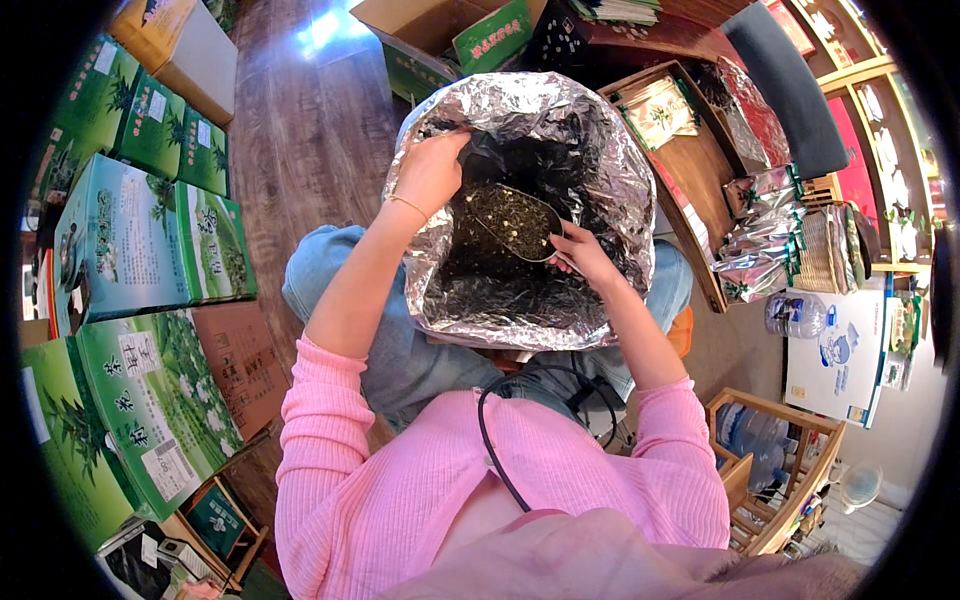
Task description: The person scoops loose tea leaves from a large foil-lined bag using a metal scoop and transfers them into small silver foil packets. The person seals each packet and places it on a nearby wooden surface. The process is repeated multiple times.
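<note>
A large silver foil bag [520,100] stands wide open between my knees, with its crumpled rim folded outward. Dark loose tea leaves with pale bits lie deep inside. My right hand [588,258] grips the handle of a metal scoop [517,222], which is heaped with the same leaves and held inside the bag. At the bag's left rim, my left hand [430,172] is closed on the foil, its fingertips partly hidden against the inner wall.
Green and blue cartons [130,230] are stacked at the left. An open cardboard box [410,35] stands beyond the bag. To the right are a wooden tray [700,175], several silver packets [760,235] and a wooden crate [780,480] with plastic bottles. A black cable [483,420] hangs across my front.
</note>
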`<act>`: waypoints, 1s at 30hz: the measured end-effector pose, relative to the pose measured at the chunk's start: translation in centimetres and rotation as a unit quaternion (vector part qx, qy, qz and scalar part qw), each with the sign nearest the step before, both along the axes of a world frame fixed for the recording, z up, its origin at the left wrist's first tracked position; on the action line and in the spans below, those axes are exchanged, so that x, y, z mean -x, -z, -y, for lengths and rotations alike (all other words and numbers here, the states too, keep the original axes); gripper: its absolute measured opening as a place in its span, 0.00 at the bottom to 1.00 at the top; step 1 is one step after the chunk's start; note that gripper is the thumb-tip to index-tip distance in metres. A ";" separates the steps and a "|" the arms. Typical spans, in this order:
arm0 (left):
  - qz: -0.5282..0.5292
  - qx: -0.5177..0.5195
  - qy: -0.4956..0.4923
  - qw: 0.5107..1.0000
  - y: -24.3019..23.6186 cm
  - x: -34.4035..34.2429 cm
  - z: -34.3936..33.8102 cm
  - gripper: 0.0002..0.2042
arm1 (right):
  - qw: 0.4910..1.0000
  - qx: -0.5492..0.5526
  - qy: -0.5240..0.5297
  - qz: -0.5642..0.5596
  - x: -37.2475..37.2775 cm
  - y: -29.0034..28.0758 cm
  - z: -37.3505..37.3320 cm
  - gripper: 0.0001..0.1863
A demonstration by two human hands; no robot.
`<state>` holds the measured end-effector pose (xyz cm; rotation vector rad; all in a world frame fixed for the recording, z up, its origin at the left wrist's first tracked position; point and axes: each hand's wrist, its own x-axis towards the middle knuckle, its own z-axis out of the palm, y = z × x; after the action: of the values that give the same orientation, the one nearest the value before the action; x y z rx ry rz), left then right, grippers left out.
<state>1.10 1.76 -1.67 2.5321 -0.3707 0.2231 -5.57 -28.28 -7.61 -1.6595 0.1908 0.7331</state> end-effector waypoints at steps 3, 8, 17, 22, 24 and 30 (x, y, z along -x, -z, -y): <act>0.017 0.017 0.002 1.000 0.1 0.1 0.2 0.20 | 1.000 -0.020 0.000 0.000 0.3 -2.2 -0.1 0.17; 0.020 0.061 0.028 0.998 0.6 0.3 1.0 0.21 | 0.999 -0.027 -0.032 0.005 1.3 -7.3 0.5 0.16; -0.033 0.004 0.024 0.999 -1.0 1.1 2.9 0.19 | 0.998 0.020 0.007 0.053 0.2 -15.0 1.7 0.14; 0.035 0.051 0.050 0.997 -0.1 1.1 3.6 0.16 | 0.995 0.054 -0.058 0.061 -0.8 -16.0 0.4 0.13; 0.028 0.088 0.067 0.993 -1.4 1.6 4.0 0.17 | 0.993 0.068 -0.069 0.062 -1.2 -15.9 0.5 0.12; 0.001 0.119 0.086 0.989 -0.2 1.4 3.9 0.22 | 0.983 0.126 -0.103 0.083 -2.3 -15.7 1.7 0.13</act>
<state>-0.26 -2.18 -1.45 2.2517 -0.5275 0.1925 -3.22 -29.96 8.08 -1.9946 -0.0081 0.7435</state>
